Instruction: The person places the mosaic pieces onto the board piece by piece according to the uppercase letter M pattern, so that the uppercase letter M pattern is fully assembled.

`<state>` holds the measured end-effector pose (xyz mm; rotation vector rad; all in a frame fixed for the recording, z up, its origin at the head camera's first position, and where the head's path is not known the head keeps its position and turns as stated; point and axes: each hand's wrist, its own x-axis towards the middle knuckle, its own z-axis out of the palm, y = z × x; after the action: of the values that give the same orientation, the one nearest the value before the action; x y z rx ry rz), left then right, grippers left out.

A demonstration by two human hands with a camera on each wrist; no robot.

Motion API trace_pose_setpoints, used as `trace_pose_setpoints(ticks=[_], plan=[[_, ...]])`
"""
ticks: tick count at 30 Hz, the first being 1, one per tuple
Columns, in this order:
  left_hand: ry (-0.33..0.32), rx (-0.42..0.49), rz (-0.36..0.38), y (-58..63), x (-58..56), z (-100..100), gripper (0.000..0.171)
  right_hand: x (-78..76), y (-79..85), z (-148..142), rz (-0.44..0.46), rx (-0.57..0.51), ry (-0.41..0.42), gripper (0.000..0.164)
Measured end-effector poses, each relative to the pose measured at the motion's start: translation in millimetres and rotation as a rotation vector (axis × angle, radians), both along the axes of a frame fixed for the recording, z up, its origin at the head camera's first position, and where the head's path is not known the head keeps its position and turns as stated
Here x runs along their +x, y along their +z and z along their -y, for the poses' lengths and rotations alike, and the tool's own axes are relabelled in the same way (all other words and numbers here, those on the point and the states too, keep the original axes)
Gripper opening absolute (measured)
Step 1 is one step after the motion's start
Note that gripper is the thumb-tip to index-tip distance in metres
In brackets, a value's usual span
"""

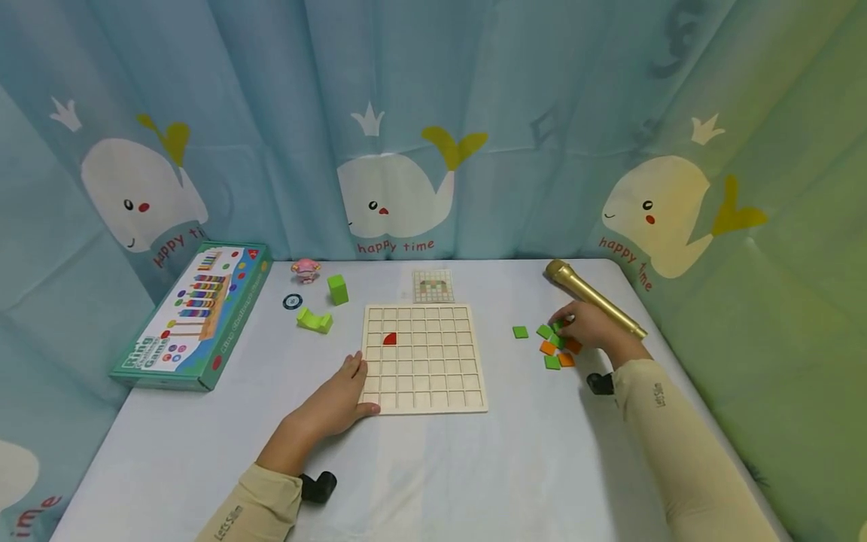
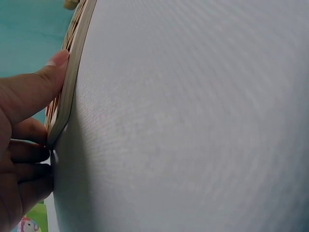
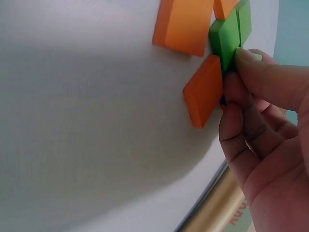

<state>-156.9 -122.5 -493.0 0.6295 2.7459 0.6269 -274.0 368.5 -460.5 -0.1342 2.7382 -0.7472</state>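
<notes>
A pale wooden grid board (image 1: 423, 376) lies on the table with one red quarter-round tile (image 1: 390, 339) in a cell. My left hand (image 1: 342, 395) holds its near left corner, thumb (image 2: 53, 67) on the near edge and fingers along the left side. To the right, my right hand (image 1: 588, 325) reaches into a loose group of green and orange tiles. Its thumb and fingertips pinch at a green tile (image 3: 227, 36); the fingers partly hide it. An orange tile (image 3: 205, 92) lies beside them. Something red shows under the fingers in the head view.
A pattern card (image 1: 433, 287) lies behind the board. Green blocks (image 1: 314, 321), a pink figurine (image 1: 306, 270) and a round chip (image 1: 293, 302) are at left, near a game box (image 1: 196, 316). A gold microphone (image 1: 596, 297) lies behind my right hand.
</notes>
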Motion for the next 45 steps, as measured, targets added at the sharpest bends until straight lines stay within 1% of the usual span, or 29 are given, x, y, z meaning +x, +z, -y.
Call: trace_pose_setpoints(ticks=[3, 6, 10, 14, 19, 25, 28, 31, 34, 37, 41, 45], plan=[[-0.002, -0.004, -0.003, 0.4, -1.4, 1, 0.086, 0.0, 2.0, 0, -0.006, 0.004, -0.014, 0.017], [-0.007, -0.009, -0.001, 0.5, -2.7, 1, 0.085, -0.3, 3.6, -2, -0.002, -0.034, -0.023, 0.017], [-0.01, -0.009, 0.006, 0.0, -3.2, 0, 0.085, -1.6, 7.2, 0, -0.02, -0.093, -0.015, 0.022], [-0.005, -0.009, 0.009, 0.3, -3.0, -1, 0.085, -3.5, 12.1, 10, -0.038, -0.117, -0.013, 0.027], [0.005, -0.013, 0.021, 0.4, -2.9, -1, 0.085, -4.7, 10.5, 35, -0.054, -0.16, 0.028, 0.03], [-0.002, -0.019, 0.017, -2.5, -2.9, -1, 0.086, -8.4, 4.8, 70, -0.038, -0.211, 0.044, 0.026], [-0.001, -0.006, 0.02, -3.0, -2.1, -1, 0.086, -9.9, 4.6, 86, -0.034, -0.213, 0.058, 0.026], [0.005, 0.005, 0.019, -3.1, -1.2, -1, 0.087, -10.5, 5.9, 100, -0.035, -0.216, 0.089, 0.027], [0.008, -0.005, 0.017, -2.7, -0.9, -1, 0.087, -11.7, 6.7, 115, -0.052, -0.217, 0.117, 0.028], [0.009, -0.01, 0.015, -2.1, -0.6, 0, 0.087, -12.6, 6.8, 131, -0.057, -0.236, 0.126, 0.027], [0.01, -0.003, 0.018, -1.0, 0.3, 1, 0.087, -13.9, 4.3, 149, -0.051, -0.253, 0.141, 0.027], [0.007, -0.003, 0.005, -0.8, 0.4, 1, 0.085, -16.3, -1.4, 165, -0.035, -0.26, 0.155, 0.027]])
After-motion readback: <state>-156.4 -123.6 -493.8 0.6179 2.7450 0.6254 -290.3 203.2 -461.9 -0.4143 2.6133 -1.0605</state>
